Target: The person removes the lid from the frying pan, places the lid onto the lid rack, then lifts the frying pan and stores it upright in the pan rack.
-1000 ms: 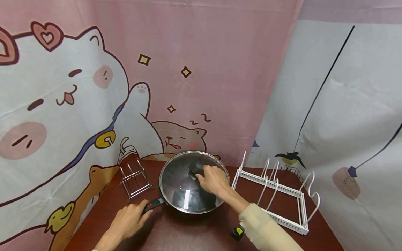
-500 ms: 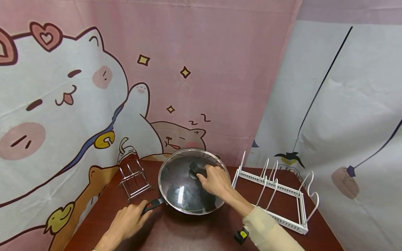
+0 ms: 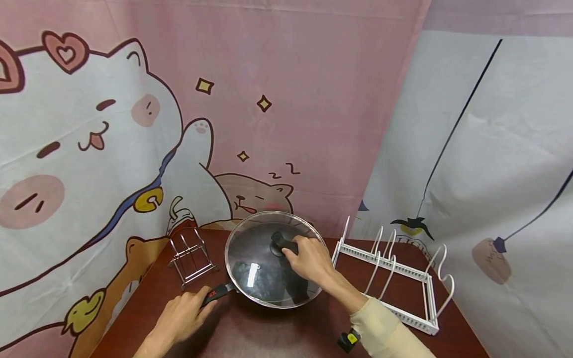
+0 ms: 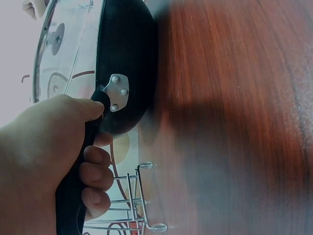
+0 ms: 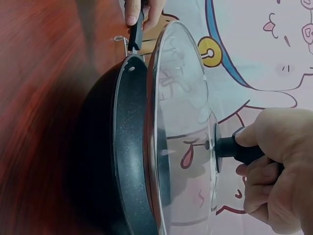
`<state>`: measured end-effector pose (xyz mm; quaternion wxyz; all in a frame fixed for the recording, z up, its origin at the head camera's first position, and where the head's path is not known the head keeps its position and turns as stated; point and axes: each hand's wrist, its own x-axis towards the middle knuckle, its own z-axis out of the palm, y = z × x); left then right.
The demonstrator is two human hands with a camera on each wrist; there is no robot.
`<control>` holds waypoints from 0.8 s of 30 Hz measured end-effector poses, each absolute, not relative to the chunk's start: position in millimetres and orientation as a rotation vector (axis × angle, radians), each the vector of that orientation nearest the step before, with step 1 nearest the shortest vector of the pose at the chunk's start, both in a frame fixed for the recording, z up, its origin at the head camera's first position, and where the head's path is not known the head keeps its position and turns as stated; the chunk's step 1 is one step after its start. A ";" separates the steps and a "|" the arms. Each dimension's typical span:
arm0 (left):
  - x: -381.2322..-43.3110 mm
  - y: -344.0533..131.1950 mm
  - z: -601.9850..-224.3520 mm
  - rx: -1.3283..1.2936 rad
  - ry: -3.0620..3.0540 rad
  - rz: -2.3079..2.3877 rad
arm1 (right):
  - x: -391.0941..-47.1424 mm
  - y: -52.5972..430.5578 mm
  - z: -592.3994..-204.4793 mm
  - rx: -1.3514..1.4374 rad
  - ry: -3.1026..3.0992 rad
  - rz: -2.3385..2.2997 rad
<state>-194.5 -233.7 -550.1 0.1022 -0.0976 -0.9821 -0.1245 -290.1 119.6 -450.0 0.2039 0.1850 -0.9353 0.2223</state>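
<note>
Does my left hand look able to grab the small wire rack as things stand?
Probably not: your left hand is wrapped round the handle of the pan. If it let go, the wire rack seems near, with nothing visible standing between.

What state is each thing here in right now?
Pan: upright, held by its pan handle
Glass lid: raised, a gap showing above the pan
Left hand: gripping the pan handle
Right hand: gripping the lid knob
White rack: standing
Wire rack: standing
</note>
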 end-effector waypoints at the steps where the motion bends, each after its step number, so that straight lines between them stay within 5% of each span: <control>1: -194.5 -233.8 -550.1 -0.287 -2.899 -0.366 | -289.9 119.3 -449.6 0.514 -2.604 0.624; 24: -194.7 -234.5 -551.3 -0.287 -2.893 -0.369 | -286.3 115.2 -446.3 0.469 -2.536 0.916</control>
